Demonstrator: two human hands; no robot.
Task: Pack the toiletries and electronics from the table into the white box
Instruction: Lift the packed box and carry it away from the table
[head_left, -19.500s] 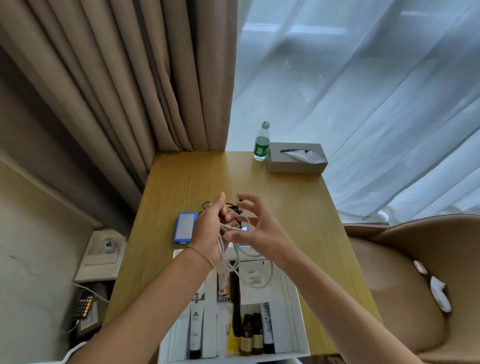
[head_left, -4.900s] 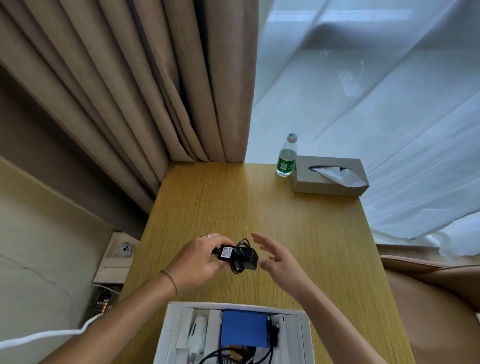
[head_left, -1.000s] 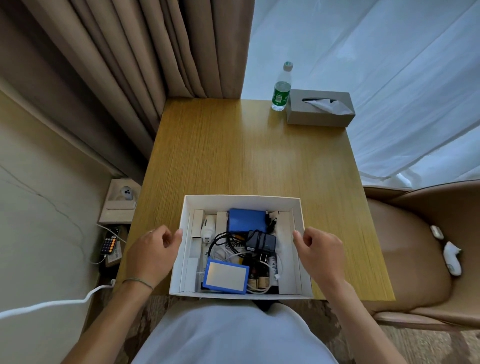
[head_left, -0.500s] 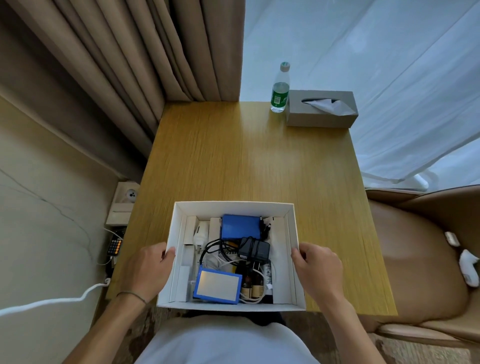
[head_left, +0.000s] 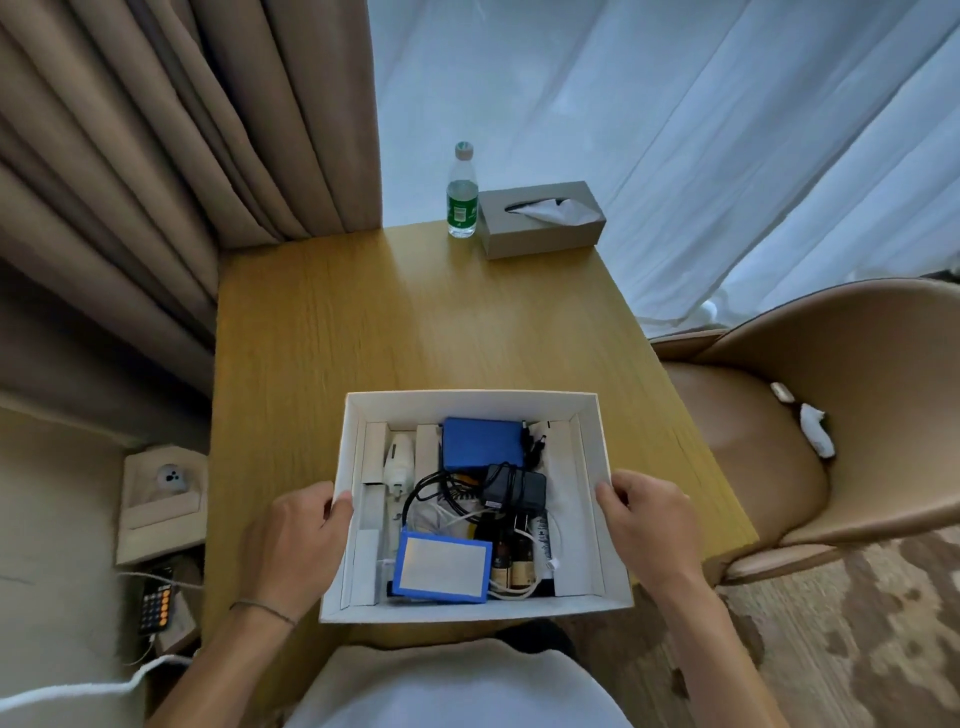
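The white box (head_left: 470, 401) sits at the near edge of the wooden table (head_left: 395, 322), its front hanging past the edge. Inside lie a blue case (head_left: 482, 441), a blue-framed device with a silver face (head_left: 441, 566), a black power adapter (head_left: 514, 491) with cables, a white plug (head_left: 399, 460) and small dark bottles (head_left: 511, 564). My left hand (head_left: 298, 540) grips the box's left wall, thumb over the rim. My right hand (head_left: 647, 525) grips the right wall the same way.
A water bottle (head_left: 462, 192) and a grey tissue box (head_left: 540, 218) stand at the table's far edge. A tan chair (head_left: 810, 415) is at the right. Curtains hang behind. A wall socket (head_left: 166, 480) and a remote (head_left: 156, 603) sit low at the left.
The box has slid a little toward me between both hands, and its front edge now overhangs the table. Both hands keep their grip on its side walls.
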